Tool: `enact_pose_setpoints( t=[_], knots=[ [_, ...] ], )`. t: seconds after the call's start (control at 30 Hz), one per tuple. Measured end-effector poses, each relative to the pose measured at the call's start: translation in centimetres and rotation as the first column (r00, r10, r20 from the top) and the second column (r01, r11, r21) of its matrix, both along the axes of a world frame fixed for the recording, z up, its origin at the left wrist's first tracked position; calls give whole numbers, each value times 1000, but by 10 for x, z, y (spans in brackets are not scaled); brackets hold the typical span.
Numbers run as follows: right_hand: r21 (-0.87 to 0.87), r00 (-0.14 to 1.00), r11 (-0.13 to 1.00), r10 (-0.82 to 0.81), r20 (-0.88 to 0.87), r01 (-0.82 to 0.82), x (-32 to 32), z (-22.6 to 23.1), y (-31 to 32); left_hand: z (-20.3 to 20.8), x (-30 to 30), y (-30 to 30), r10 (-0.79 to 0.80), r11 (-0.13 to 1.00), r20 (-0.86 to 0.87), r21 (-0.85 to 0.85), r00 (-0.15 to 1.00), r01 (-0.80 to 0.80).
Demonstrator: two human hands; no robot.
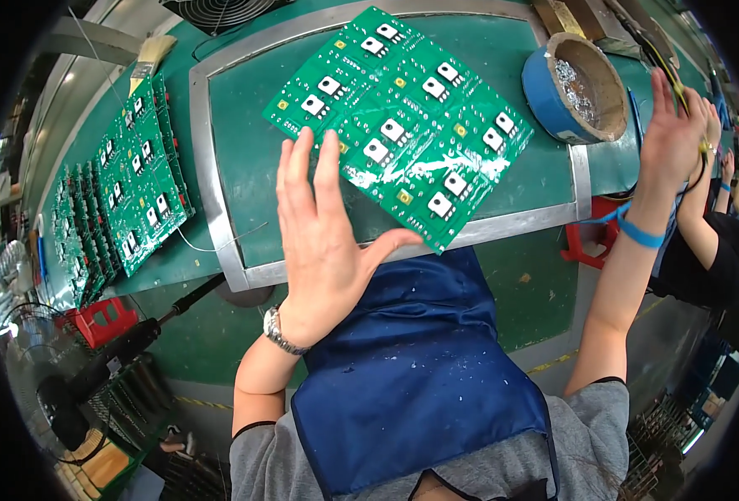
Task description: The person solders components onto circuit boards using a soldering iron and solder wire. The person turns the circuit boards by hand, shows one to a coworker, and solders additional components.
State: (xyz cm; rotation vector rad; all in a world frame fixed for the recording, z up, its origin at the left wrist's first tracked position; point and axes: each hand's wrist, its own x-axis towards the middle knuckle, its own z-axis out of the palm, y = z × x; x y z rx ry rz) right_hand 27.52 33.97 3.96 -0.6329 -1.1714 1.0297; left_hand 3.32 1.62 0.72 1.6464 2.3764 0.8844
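Head view. Left hand (319,242) raised flat, fingers spread and straight, palm turned down toward the surface (244,142); grip open, nothing held. Fingertips overlapping the near left edge of the board (403,125), thumb reaching out to the right under its lower edge; whether skin actually touches the board cannot be told.

Board: a large green panel of small circuit squares with white parts, lying flat on the surface inside a metal frame (210,192). From the left grip, spreads ahead and to the right. Long axis on a diagonal, from near right, by the thumb, up to far centre. Near corner hanging just past the frame's front rail, right of the thumb.

Right hand (674,134) lifted well off to the right, fingers extended upward against a dark cable (695,179) with a yellow tip; grip mostly open, though whether it pinches the cable cannot be told. Blue band (641,232) on that wrist. Board lies left of this grip and apart from it, so the left hand is the nearer.

Round blue pot (574,88) with silvery scraps, between board and right hand, just left of the right grip. Stack of boards (123,192) well left of the left grip. Watch (279,330) on the left wrist, blue apron (419,359) below. Another person's arm (703,225) beyond the right hand.
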Motion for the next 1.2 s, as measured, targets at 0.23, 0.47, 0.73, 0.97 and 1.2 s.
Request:
enact_pose_setpoints(
  t=[0.23, 0.47, 0.73, 0.97, 1.2],
  knots=[
    [-96, 992, 991, 98, 74, -91, 22, 11, -150, 27, -31, -37, -25, 994, -290, -109, 957, -7],
    [-62, 854, 979, 198, 482, -192, 29, -9, -237, 20, -66, -62, -3, 982, -507, -164, 862, -93],
    [-20, 673, 972, 177, 718, -234, 31, 5, -258, 34, -6, -48, -228, 972, 2, 56, 974, 227],
    [-14, 672, 985, 126, 730, -169, 32, 2, -260, 29, 18, -37, -305, 952, 168, 60, 937, 299],
    [112, 636, 959, 82, 767, -259, 38, -5, -255, 18, 41, -44, -561, 825, 146, 11, 815, 566]
  ],
)
